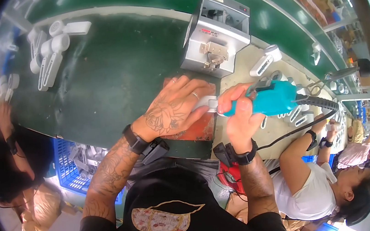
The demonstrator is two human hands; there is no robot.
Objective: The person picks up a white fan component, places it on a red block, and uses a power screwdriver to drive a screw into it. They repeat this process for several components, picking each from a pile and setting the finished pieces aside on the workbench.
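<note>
One white part (212, 104) pinched in left hand (172, 105) near surface (111, 78) edge, probably steadied against the teal tool (277, 98) right hand (240, 115) grips.

Left of the hands (170, 108), the bench (105, 70) gives open room up to a cluster of white parts (61, 43). Beyond the hands, a grey machine (215, 33) blocks the way; rightward, a teal tool (275, 98), its black cable (315, 100) and loose white pieces (263, 65) crowd passage.

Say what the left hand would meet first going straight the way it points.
Past the white part it grips, the left hand would probably first meet the right hand, holding the teal tool; depth is unclear.
</note>
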